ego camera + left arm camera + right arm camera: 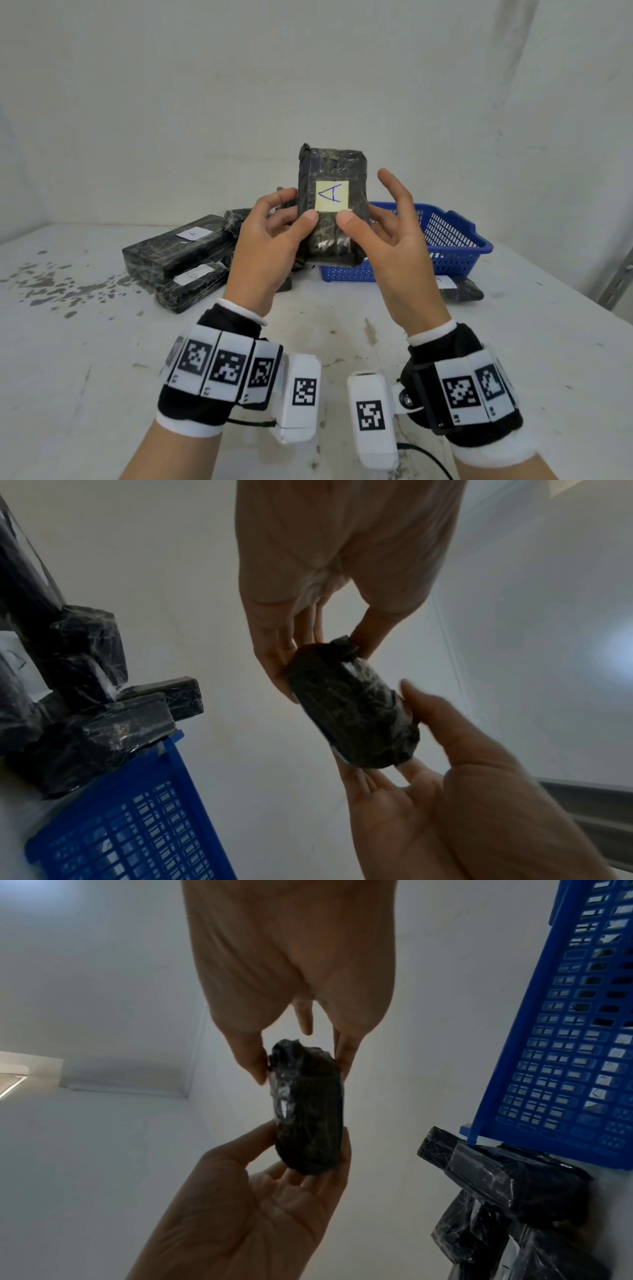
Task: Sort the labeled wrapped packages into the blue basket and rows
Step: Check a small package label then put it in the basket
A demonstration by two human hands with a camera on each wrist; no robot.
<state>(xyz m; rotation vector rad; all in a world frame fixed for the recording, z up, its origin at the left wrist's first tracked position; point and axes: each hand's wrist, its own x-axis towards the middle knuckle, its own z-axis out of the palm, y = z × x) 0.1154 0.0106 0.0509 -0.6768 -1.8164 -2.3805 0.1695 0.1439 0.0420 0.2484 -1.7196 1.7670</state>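
I hold a black wrapped package [332,164] upright above the table, its yellow label marked "A" facing me. My left hand [274,236] grips its left side, thumb on the front and fingers behind. My right hand [383,233] pinches its right side with the thumb on the front, while the index finger stands free. The left wrist view shows the package [352,715] between my left hand [301,631] and right hand [462,791]. It also appears [308,1115] in the right wrist view, between right hand [246,1056] and left hand [257,1204]. The blue basket [455,236] sits behind the package, to the right.
A pile of black wrapped packages [178,250] lies at the back left of the white table, one labelled "A" and one [191,284] seemingly "B". Another package [459,289] lies in front of the basket [137,818] [565,1042]. A white wall stands close behind.
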